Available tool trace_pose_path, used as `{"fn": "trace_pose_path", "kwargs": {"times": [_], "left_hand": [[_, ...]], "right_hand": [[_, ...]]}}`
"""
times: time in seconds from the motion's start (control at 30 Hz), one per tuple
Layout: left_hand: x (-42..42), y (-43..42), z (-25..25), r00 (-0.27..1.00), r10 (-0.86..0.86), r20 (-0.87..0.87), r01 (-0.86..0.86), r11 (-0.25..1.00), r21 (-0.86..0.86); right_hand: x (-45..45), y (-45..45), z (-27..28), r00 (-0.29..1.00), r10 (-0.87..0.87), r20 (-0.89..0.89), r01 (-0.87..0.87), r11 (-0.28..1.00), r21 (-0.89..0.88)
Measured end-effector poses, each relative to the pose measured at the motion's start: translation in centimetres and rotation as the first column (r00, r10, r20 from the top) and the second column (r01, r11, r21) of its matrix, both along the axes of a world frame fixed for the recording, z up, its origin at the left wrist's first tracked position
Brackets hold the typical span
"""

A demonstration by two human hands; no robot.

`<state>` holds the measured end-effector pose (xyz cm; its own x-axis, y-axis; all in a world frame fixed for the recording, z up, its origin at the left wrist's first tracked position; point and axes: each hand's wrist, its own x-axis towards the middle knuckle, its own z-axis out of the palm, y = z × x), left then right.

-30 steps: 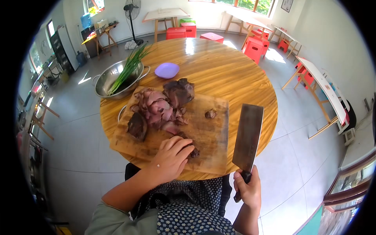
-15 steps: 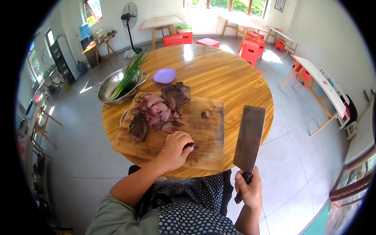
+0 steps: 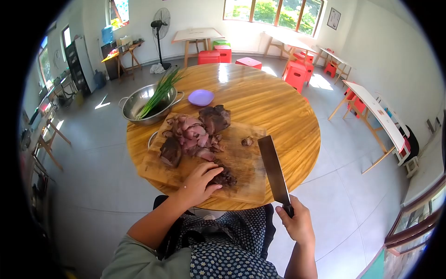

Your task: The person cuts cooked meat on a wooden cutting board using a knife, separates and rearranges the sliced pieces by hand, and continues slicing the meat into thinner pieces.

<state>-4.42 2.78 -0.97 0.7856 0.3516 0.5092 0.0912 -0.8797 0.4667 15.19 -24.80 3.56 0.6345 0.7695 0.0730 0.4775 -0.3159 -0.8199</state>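
My left hand (image 3: 200, 183) lies on the cutting board (image 3: 248, 181) with fingers apart, touching a small heap of dark meat pieces (image 3: 226, 176). In my right hand (image 3: 296, 218) is the black handle of a cleaver (image 3: 275, 172), its broad blade pointing away from me over the board's right edge. Sliced pinkish meat (image 3: 191, 135) is piled at the board's upper left. A dark chunk (image 3: 215, 119) sits behind the pile and another (image 3: 171, 152) to its left. One small piece (image 3: 247, 141) lies apart on the right.
Beyond the board on the round wooden table (image 3: 297, 121) are a metal bowl (image 3: 155, 120) holding green stalks (image 3: 160, 95) and a purple dish (image 3: 201, 97). White tables (image 3: 197, 34), red stools (image 3: 295, 74) and a standing fan (image 3: 160, 37) are farther back.
The cleaver has turned, its blade tip swinging left toward the board. My left hand has opened from a curled grip over the dark pieces, which now show more. The whole view has shifted slightly.
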Motion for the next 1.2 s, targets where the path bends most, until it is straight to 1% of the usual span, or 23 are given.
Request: {"fn": "trace_pose_path", "kwargs": {"times": [0.03,0.1,0.13,0.2,0.23,0.3,0.33,0.37,0.43,0.47,0.5,0.53,0.6,0.67,0.7,0.77,0.8,0.87,0.9,0.97,1.1,1.17,1.2], "left_hand": [[0.0,-0.2,-0.2,1.000,0.007,0.008,-0.007,1.000,-0.006],[0.5,-0.9,-0.6,0.998,0.003,0.062,-0.007,0.998,0.059],[0.6,-1.2,-0.6,0.998,0.011,0.066,-0.014,0.998,0.053],[0.7,-1.9,-0.4,0.996,0.042,0.084,-0.054,0.988,0.145],[0.9,-2.3,-0.5,0.996,0.048,0.077,-0.059,0.989,0.136],[1.2,-3.3,-0.9,0.989,0.005,0.146,-0.029,0.986,0.167],[1.3,-3.9,-0.1,0.995,-0.032,0.099,0.011,0.979,0.203],[1.3,-4.1,0.2,0.994,-0.037,0.104,0.017,0.981,0.192],[1.4,-4.4,0.4,0.996,-0.066,0.052,0.056,0.982,0.183],[1.5,-3.8,0.3,0.992,-0.077,0.098,0.057,0.978,0.200],[2.5,-3.7,0.3,0.989,-0.098,0.107,0.078,0.981,0.176],[2.4,-2.9,0.5,0.985,-0.139,0.098,0.121,0.978,0.171],[1.4,-1.4,0.1,0.978,-0.191,0.079,0.178,0.973,0.145],[1.4,-0.9,-0.4,0.979,-0.198,0.056,0.188,0.971,0.148],[1.7,-1.0,-0.7,0.974,-0.221,0.040,0.213,0.966,0.149],[1.7,-1.0,-0.5,0.972,-0.234,0.029,0.227,0.961,0.156],[1.7,-0.9,-0.3,0.973,-0.232,0.017,0.226,0.959,0.172],[1.7,-0.9,-0.7,0.973,-0.230,0.019,0.223,0.960,0.170],[1.7,-0.9,-0.8,0.975,-0.221,0.025,0.214,0.961,0.173],[1.7,-0.9,-0.4,0.974,-0.225,0.010,0.220,0.961,0.165],[1.8,-1.0,-0.2,0.976,-0.218,-0.016,0.218,0.962,0.163],[1.7,-1.3,-0.3,0.976,-0.216,-0.025,0.218,0.963,0.157],[1.7,-1.3,-0.3,0.977,-0.211,-0.034,0.213,0.965,0.152]], "right_hand": [[-0.1,0.4,0.9,1.000,0.007,0.008,-0.007,1.000,-0.006],[-0.5,1.5,2.8,0.992,0.049,0.118,-0.049,0.999,-0.009],[-0.5,1.8,3.6,0.991,0.057,0.123,-0.056,0.998,-0.015],[-0.1,2.4,4.9,0.981,0.122,0.149,-0.110,0.990,-0.084],[0.3,2.7,5.1,0.981,0.129,0.141,-0.117,0.989,-0.093],[1.1,3.5,5.4,0.969,0.163,0.187,-0.165,0.986,-0.007],[1.3,4.2,6.1,0.967,0.182,0.178,-0.181,0.983,-0.023],[1.6,5.1,6.4,0.968,0.177,0.180,-0.174,0.984,-0.034],[2.1,6.2,7.3,0.895,0.288,0.342,-0.281,0.957,-0.071],[2.8,6.6,6.9,0.853,0.333,0.402,-0.313,0.942,-0.116],[3.4,7.0,6.5,0.823,0.389,0.415,-0.327,0.920,-0.214],[3.4,7.0,6.5,0.824,0.384,0.416,-0.312,0.921,-0.231],[2.6,8.4,6.0,0.812,0.422,0.404,-0.361,0.906,-0.219],[2.3,7.8,6.1,0.896,0.332,0.294,-0.286,0.939,-0.189],[2.4,7.5,6.5,0.901,0.323,0.290,-0.273,0.941,-0.200],[2.4,7.3,7.0,0.877,0.357,0.322,-0.271,0.920,-0.282],[2.4,7.0,7.2,0.881,0.352,0.317,-0.265,0.921,-0.286],[2.2,6.3,7.5,0.808,0.484,0.335,-0.333,0.846,-0.417],[2.1,6.1,8.0,0.813,0.482,0.326,-0.331,0.845,-0.421],[1.6,5.8,9.2,0.795,0.522,0.309,-0.332,0.801,-0.498],[1.0,5.7,10.3,0.794,0.503,0.341,-0.284,0.804,-0.523],[1.0,5.9,10.7,0.806,0.523,0.277,-0.293,0.759,-0.581],[1.0,6.0,10.8,0.806,0.522,0.278,-0.293,0.760,-0.580]]}}
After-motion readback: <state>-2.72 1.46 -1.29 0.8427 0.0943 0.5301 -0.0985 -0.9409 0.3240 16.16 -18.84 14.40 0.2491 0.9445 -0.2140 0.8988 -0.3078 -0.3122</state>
